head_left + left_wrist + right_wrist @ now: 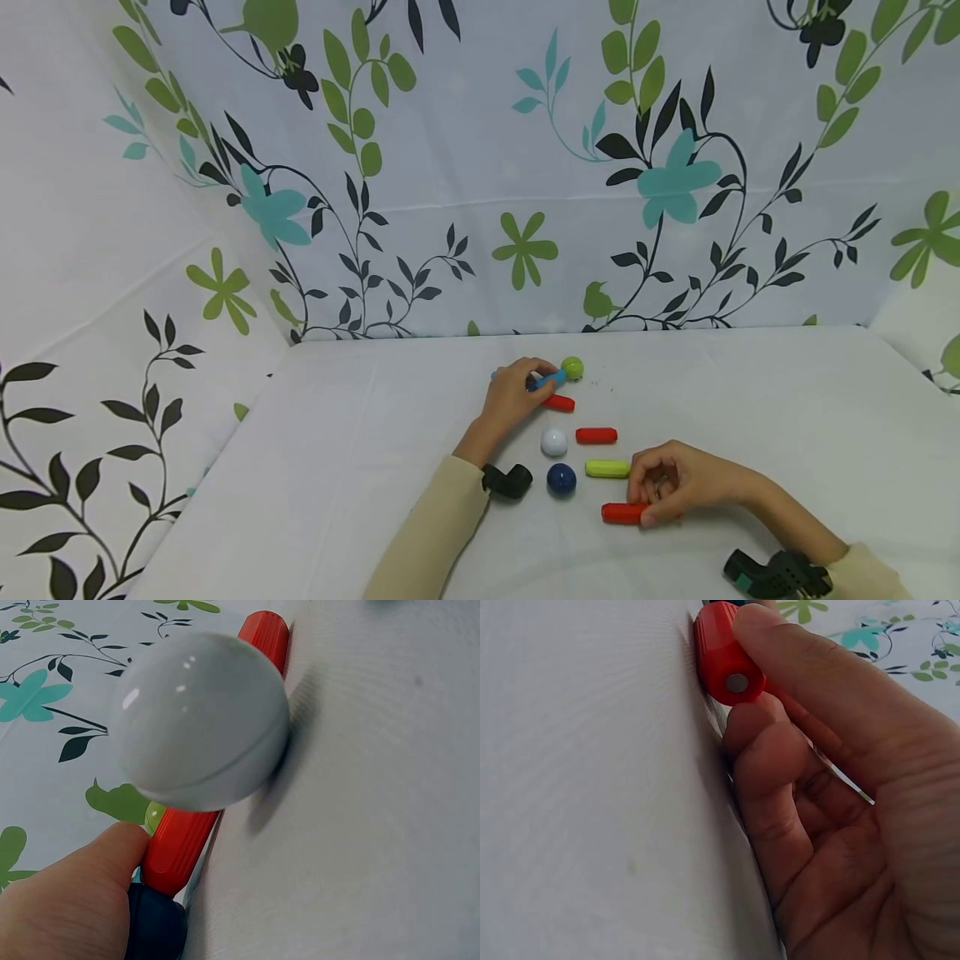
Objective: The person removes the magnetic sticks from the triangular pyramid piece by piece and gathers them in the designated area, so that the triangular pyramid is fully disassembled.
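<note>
My left hand (516,396) curls its fingers and thumb round a light blue stick (551,380) near the back of the table. A green ball (573,368) sits at the stick's right end, and a dark blue ball (156,922) shows beside the thumb in the left wrist view. Just under those fingers lies a red stick (559,403). My right hand (693,483) pinches the right end of another red stick (622,513) between thumb and fingers, low over the cloth; its round metal end (736,682) faces the right wrist camera.
Between the hands lie a white ball (554,442), a dark blue ball (561,480), a red stick (596,436) and a yellow-green stick (607,468). A patterned cloth (465,183) hangs behind the white table (337,500).
</note>
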{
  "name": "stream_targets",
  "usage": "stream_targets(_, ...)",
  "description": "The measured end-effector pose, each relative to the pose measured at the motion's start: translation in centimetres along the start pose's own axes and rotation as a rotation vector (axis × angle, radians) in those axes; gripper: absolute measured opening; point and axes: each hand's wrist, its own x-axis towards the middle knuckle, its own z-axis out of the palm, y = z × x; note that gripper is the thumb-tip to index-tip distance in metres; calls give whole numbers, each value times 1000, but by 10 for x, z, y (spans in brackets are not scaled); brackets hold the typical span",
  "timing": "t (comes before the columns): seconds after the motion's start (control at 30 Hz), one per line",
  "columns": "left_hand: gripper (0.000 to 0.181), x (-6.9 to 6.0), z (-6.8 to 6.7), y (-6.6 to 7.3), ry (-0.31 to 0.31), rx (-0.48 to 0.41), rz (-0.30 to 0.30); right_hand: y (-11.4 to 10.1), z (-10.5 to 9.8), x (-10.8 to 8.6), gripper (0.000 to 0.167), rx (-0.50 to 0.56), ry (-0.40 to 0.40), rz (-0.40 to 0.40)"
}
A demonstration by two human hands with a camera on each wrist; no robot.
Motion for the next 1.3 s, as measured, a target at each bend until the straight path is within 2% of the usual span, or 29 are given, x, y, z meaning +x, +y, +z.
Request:
stream_targets(0.23,22,0,0,0,6,11,-1,0,0,1,15,15,4,22)
stream_targets(0.47,22,1,4,1,-7,-3,11,3,-3,-4,14,64,6,-39)
stream_targets(0.6,23,1,1,1,29,56,30,0,-6,-3,11,43,67,-52)
stream_targets(0.77,29,1,0,0,72,149,-25,-3,-10,0,13,-31,179,-80)
stream_targets(0.87,28,1,1,-1,68,150,-52,-2,-13,-1,16,-40,216,-99)
stream_targets(1.03,26,1,1,-2,57,134,-37,-1,-16,-1,19,-38,235,-132)
stream_targets(1.13,25,0,1,-2,47,132,-12,-1,-18,0,14,-50,257,-97)
stream_targets(1.3,24,-1,0,-2,-7,114,51,-1,-19,2,18,-85,336,36)
